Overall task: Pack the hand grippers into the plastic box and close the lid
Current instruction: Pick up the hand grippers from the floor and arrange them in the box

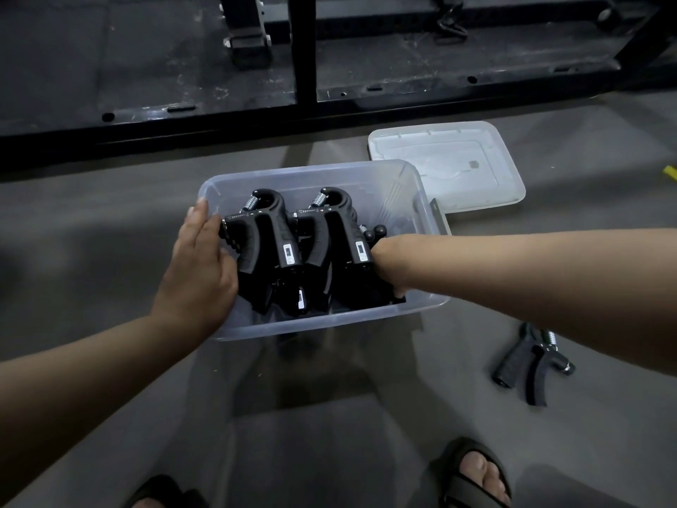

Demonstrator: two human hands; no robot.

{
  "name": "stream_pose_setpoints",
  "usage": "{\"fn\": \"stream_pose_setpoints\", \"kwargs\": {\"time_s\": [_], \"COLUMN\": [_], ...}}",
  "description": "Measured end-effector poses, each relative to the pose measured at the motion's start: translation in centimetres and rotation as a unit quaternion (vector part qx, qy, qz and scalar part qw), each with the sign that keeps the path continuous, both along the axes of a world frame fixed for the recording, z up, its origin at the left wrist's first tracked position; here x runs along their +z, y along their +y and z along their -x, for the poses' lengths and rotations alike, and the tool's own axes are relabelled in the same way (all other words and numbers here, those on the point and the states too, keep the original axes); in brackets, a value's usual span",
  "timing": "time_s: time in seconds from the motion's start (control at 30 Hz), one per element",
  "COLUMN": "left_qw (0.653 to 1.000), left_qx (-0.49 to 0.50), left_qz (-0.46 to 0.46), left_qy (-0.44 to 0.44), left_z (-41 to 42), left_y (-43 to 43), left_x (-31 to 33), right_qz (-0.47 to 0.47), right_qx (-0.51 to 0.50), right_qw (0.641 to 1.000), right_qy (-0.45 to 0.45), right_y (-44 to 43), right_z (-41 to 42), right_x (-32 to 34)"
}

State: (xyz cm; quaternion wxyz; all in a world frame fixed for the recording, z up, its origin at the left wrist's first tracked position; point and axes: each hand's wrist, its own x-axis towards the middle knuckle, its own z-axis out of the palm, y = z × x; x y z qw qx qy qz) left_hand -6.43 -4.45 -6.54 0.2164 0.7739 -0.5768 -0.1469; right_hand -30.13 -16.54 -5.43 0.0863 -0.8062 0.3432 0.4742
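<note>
Step in hand: packing, settling the load. Your left hand lies with straight fingers against the left-side gripper inside the plastic box. Your right hand reaches in past the second gripper; its fingers are hidden, so the grasp is not readable. One loose gripper lies on the floor, right of the box. The lid lies flat behind the box, off. Next, by my judgement: fetch the loose one, seat it low, then fit the lid. Grey floor; black metal frame beyond; sandals near.
</note>
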Motion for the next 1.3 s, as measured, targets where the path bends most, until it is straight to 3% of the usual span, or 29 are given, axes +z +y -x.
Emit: {"fn": "stream_pose_setpoints", "kwargs": {"time_s": [0.17, 0.47, 0.63, 0.83, 1.0, 1.13, 1.3], "left_qw": [1.000, 1.000, 1.000, 1.000, 1.000, 1.000, 1.000], "left_qx": [0.002, 0.000, 0.003, 0.005, 0.005, 0.002, 0.004], "left_qz": [0.003, 0.008, 0.012, 0.012, 0.010, 0.013, 0.009], "left_qy": [0.005, 0.004, 0.011, 0.010, 0.011, 0.000, 0.009], "left_z": [0.0, 0.2, 0.2, -0.1, 0.0, -0.1, -0.1], "left_y": [0.0, 0.1, 0.2, 0.0, 0.0, 0.0, -0.1], "left_x": [0.0, 0.2, 0.3, 0.1, 0.1, -0.2, -0.1], "right_qz": [0.049, 0.068, 0.037, 0.126, -0.016, 0.085, 0.065], "right_qx": [0.009, 0.128, 0.037, -0.033, -0.111, -0.052, -0.090], "right_qw": [0.993, 0.984, 0.994, 0.978, 0.980, 0.981, 0.976], "right_qy": [-0.112, -0.103, -0.091, -0.164, -0.167, -0.166, -0.189], "right_y": [1.0, 1.4, -0.1, -2.6, -3.9, -3.8, -3.9], "right_z": [1.4, 1.4, 0.9, 0.4, -0.9, -0.8, -0.7], "right_x": [-0.2, -0.3, 0.4, 1.4, 0.6, 0.8, 0.1]}}
